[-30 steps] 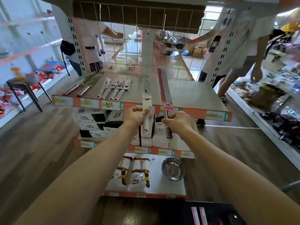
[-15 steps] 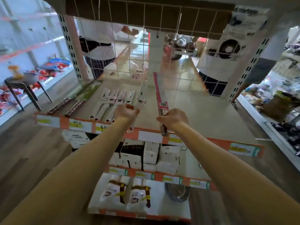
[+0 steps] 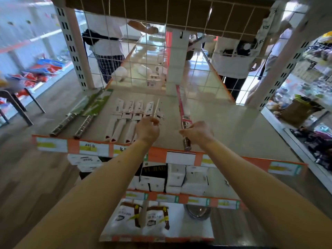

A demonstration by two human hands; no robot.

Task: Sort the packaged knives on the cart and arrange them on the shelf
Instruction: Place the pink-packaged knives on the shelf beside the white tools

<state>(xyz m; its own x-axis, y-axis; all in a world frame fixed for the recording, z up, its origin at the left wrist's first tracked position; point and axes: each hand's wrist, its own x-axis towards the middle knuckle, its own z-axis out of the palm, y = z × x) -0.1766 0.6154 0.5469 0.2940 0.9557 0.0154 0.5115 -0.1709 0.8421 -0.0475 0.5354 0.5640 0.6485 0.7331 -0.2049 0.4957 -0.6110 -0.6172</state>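
1. My left hand (image 3: 147,129) is closed around a white-packaged knife (image 3: 156,112), held above the beige top shelf board (image 3: 224,126) at the right end of a row of white-packaged knives (image 3: 128,123).
2. My right hand (image 3: 197,132) is clamped on the steel handle of a long knife in a red-edged clear sleeve (image 3: 181,106); the butt of the handle sticks out below my fist, just over the shelf's orange-and-white price strip (image 3: 161,155).
3. The long knife's axis runs front to back — handle toward me, tip toward the white wire grid (image 3: 179,60) at the back of the shelf.
4. The knife in my left hand points the same way, tip away from me and tilted slightly to the right.
5. The row of white knives lies parallel, handles at the front edge, with two steel-handled cleavers in green-and-clear packaging (image 3: 84,112) further left.
6. Open room: the right part of the board, from the long knife to the white slotted upright (image 3: 280,72), is bare — the left part is filled.
7. The gap between my two knives is narrow.
8. Overhead, a brown upper shelf (image 3: 170,13) limits height; below sit white boxes (image 3: 186,180) on the next tier.
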